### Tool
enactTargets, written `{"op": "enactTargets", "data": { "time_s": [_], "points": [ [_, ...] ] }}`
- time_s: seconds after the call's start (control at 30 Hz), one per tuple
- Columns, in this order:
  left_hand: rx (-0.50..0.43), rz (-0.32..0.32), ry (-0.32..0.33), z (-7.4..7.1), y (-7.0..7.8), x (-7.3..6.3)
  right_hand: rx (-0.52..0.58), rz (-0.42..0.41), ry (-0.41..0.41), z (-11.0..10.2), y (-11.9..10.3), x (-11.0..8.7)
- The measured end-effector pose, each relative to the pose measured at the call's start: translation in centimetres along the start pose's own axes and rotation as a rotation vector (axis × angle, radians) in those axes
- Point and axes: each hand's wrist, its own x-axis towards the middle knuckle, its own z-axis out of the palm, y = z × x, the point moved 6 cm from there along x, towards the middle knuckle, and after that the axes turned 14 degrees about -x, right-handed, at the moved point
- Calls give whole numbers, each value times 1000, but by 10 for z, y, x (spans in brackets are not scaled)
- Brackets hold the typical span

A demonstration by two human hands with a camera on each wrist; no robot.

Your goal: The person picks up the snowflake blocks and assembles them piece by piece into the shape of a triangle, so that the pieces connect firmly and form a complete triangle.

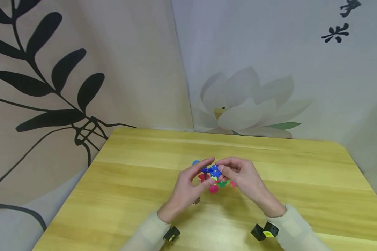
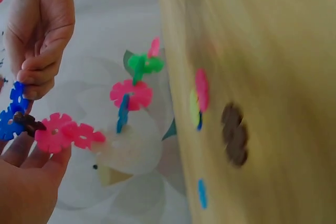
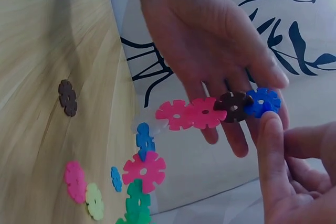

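A chain of flower-shaped plastic interlocking discs hangs between the hands above the table. The right hand (image 1: 248,177) pinches the blue disc (image 3: 262,102) at its end between thumb and fingers. From there follow a brown disc (image 3: 233,107), two pink discs (image 3: 176,115), a whitish see-through one, then blue, pink and green discs (image 3: 137,203) hanging lower. The left hand (image 1: 188,184) has its fingers extended and spread behind the chain's upper part, palm towards it in the right wrist view. Whether its fingers touch the discs I cannot tell.
Loose discs lie on the wooden table (image 1: 128,195): a brown one (image 3: 67,98), a pink one (image 3: 76,182), a yellow one (image 3: 95,201) and a blue one (image 2: 202,192). Behind the table's far edge stands a wall with a painted flower and leaves.
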Motion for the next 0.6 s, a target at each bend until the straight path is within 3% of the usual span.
{"op": "enactTargets", "data": {
  "time_s": [0.2,0.37,0.47,0.6],
  "points": [
    [170,28,-31,-5,9,2,6,-6,17,9,-6,5],
    [178,1,-29,-9,7,1,-7,-3,15,14,-11,8],
    [166,-12,-26,-12,5,-1,-86,-46,16,12,-13,9],
    [135,-11,-22,-18,5,-2,-256,-107,74,-6,-9,7]
  ]
}}
